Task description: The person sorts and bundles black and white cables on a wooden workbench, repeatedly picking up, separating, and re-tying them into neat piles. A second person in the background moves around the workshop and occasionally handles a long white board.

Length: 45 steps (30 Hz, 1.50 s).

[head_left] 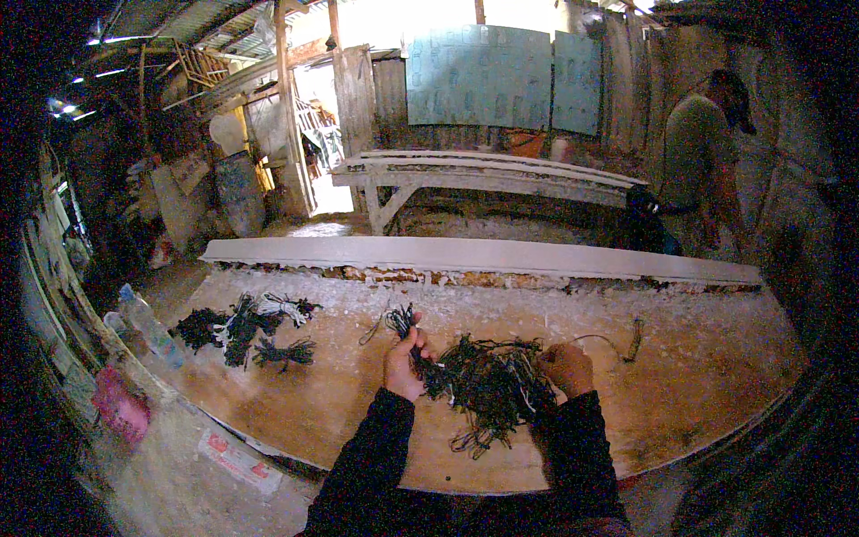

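In the middle of a wooden tabletop [304, 403] lies a tangled pile of dark strings [492, 385], with a few paler strands among them. My left hand [407, 367] is closed around a bundle of looped dark strings [400, 319], whose loops stick up above the fingers. At the right side of the pile, my right hand [568, 369] has its fingers curled in; what they pinch is too small to make out. Beyond it, a thin curved strand runs toward a small dark string bunch [634, 340]. Several tied dark bundles [240, 327] and a whitish one [288, 308] lie at the left.
A pale raised board [483, 255] borders the table's far edge. To the left are a clear plastic bottle [148, 327] and a pink bag [121, 404]. Behind stands a long white bench [501, 174]; another person [702, 161] stands at the back right.
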Available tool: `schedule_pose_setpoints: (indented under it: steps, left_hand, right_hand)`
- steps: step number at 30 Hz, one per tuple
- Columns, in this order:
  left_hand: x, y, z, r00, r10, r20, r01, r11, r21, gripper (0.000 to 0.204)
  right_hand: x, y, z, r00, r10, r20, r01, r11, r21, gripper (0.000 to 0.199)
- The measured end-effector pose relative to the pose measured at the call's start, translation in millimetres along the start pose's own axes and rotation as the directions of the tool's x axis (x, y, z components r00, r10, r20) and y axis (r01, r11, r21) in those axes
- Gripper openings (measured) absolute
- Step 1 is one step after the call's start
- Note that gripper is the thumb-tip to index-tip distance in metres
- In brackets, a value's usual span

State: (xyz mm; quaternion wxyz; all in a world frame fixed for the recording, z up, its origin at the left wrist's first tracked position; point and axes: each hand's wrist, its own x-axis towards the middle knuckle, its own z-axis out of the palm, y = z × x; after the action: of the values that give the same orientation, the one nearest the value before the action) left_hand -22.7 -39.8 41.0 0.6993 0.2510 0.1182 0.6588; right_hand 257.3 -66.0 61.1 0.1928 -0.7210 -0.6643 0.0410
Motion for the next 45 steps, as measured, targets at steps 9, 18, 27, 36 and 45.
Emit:
schedule_pose_setpoints:
  steps: [9, 18, 27, 36, 45]
  left_hand:
    - [-2, 0, 4, 0.998, -0.056, -0.008, 0.056, 0.998, -0.037, 0.023]
    - [-4, -7, 8, 0.983, -0.184, -0.025, 0.183, 0.982, -0.047, 0.018]
    - [-13, -16, 19, 0.971, -0.232, 0.052, 0.221, 0.962, 0.159, 0.015]
    - [-14, -18, 23, 0.958, -0.266, 0.106, 0.236, 0.944, 0.231, 0.013]
    - [-13, -24, 19, 0.984, -0.082, 0.158, 0.025, 0.942, 0.334, 0.016]
  right_hand:
    - [0, -4, 9, 0.998, 0.014, -0.065, -0.018, 0.998, -0.061, 0.028]
    - [-3, -21, -7, 0.961, 0.025, -0.275, 0.207, 0.591, 0.78, 0.014]
    - [-11, -38, -13, 0.995, -0.046, -0.084, 0.093, 0.25, 0.964, 0.021]
    - [-27, -65, -18, 0.991, -0.127, -0.039, 0.074, 0.29, 0.954, 0.022]
    - [-34, -75, -21, 0.97, -0.208, -0.123, 0.193, 0.365, 0.911, 0.024]
